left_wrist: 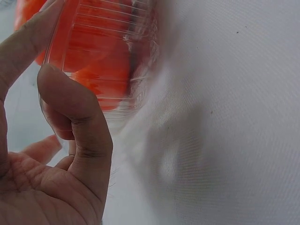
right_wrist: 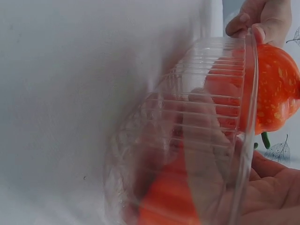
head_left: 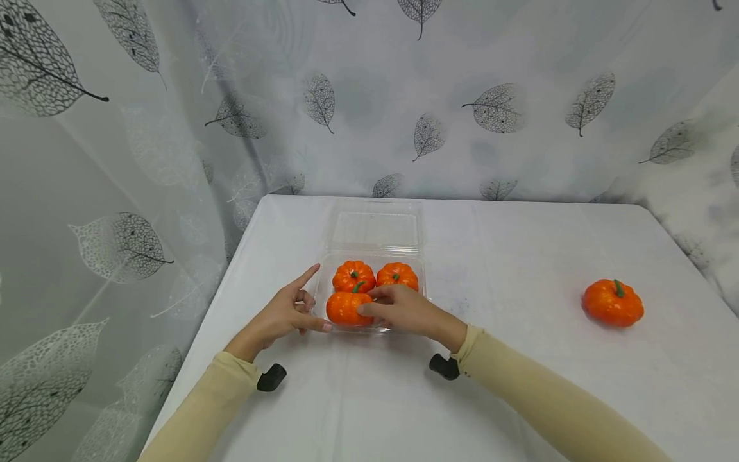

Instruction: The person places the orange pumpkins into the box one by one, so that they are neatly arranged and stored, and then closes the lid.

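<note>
A clear plastic clamshell container (head_left: 426, 282) lies open on the table, its lid (head_left: 378, 228) folded back behind it. Two small orange pumpkins, one at back left (head_left: 349, 276) and one at back right (head_left: 398, 273), sit inside. My right hand (head_left: 404, 311) reaches in and holds a third pumpkin (head_left: 344, 309) at the front left, thumb against its right side. This pumpkin stands partly above the rim in the right wrist view. At the container's left side, my left hand (head_left: 285, 311) grips the rim, index finger extended, thumb by the front corner.
Another orange pumpkin (head_left: 613, 303) with a green stem lies far right on the white-covered table (head_left: 519, 256). Leaf-patterned curtains (head_left: 369, 96) hang behind the table and at its sides. A black wrist mount (head_left: 271, 377) shows by the left cuff.
</note>
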`<state>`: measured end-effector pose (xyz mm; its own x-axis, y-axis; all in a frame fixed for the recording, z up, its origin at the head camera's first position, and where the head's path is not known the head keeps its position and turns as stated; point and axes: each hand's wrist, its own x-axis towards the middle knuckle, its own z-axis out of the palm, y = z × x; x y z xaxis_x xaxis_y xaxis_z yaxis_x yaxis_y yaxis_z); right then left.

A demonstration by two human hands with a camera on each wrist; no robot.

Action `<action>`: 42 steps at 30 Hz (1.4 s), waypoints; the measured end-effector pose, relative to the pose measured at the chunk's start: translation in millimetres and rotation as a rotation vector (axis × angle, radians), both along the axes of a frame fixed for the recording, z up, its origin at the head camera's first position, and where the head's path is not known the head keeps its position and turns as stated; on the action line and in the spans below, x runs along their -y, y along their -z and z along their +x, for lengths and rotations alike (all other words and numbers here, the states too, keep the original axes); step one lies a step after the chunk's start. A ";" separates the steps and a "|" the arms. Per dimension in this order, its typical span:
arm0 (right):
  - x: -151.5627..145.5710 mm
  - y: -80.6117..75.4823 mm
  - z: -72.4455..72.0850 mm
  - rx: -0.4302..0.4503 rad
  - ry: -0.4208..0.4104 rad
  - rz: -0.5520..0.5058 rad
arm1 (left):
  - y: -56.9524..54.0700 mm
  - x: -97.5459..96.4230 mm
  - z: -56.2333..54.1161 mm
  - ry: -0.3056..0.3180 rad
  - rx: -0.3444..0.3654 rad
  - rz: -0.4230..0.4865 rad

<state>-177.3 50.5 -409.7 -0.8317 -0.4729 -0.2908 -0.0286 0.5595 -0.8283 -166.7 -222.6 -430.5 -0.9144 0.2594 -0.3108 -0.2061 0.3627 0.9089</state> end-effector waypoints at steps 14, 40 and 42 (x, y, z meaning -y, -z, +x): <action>6.4 6.5 -4.2 0.049 -0.044 -0.004 | -1.3 -0.1 2.3 0.029 -0.020 0.011; -6.6 -0.6 14.4 -0.210 -0.095 0.078 | -0.3 0.2 1.9 0.009 -0.009 0.007; -12.0 -2.4 18.5 -0.236 -0.082 0.074 | -0.2 0.2 2.0 0.007 -0.007 0.008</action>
